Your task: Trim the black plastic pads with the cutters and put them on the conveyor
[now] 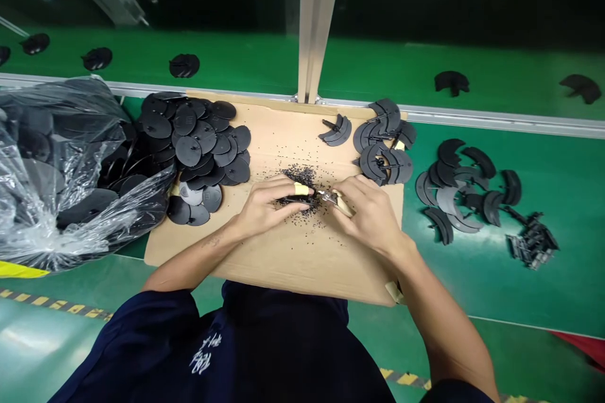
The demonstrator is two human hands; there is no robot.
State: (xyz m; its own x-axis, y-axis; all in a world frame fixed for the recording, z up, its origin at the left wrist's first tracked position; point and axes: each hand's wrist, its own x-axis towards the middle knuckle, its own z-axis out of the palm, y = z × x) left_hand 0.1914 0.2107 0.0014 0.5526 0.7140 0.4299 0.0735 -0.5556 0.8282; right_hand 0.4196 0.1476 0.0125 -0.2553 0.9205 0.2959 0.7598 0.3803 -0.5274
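Pinched in my left hand (274,203) is a dark plastic part (295,199), seen nearly edge-on; yellow tape wraps one of my fingers. My right hand (366,209) is closed round small metal cutters (327,196) with pale yellowish handles, and their jaws meet or nearly meet the part. Both hands are over a cardboard sheet (278,264). Beneath and around the fingertips lies a heap of tiny black bits (302,173), scattered outward over the cardboard.
Black discs (188,151) pile up at the left, beside a clear plastic bag (61,227) of discs. Curved black parts (385,160) lie on the cardboard's right, more (449,195) on the green table, near small dark pieces (534,242). A metal post (314,25) stands behind.
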